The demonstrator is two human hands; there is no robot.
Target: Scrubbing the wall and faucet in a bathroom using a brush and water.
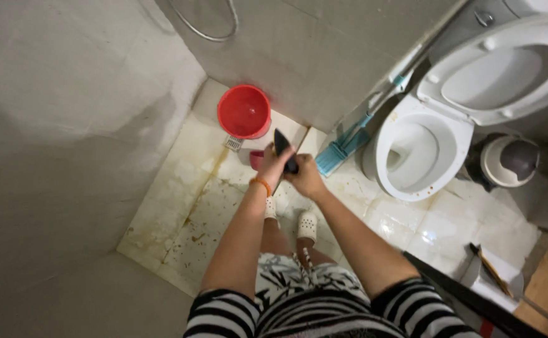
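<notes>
Held out over the stained floor: a dark bottle, gripped by left hand around the body, right hand closed lower down. Probably light, stiff plastic, slick if wet; best taken round the middle. Red bucket just beyond.

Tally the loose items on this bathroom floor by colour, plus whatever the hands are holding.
Red: 2, bucket, small pinkish-red item beside it
Blue: 1, mop
Grey: 1, lidded bin
Black: 1, bottle gripped by left hand and right hand
Total: 5
</notes>
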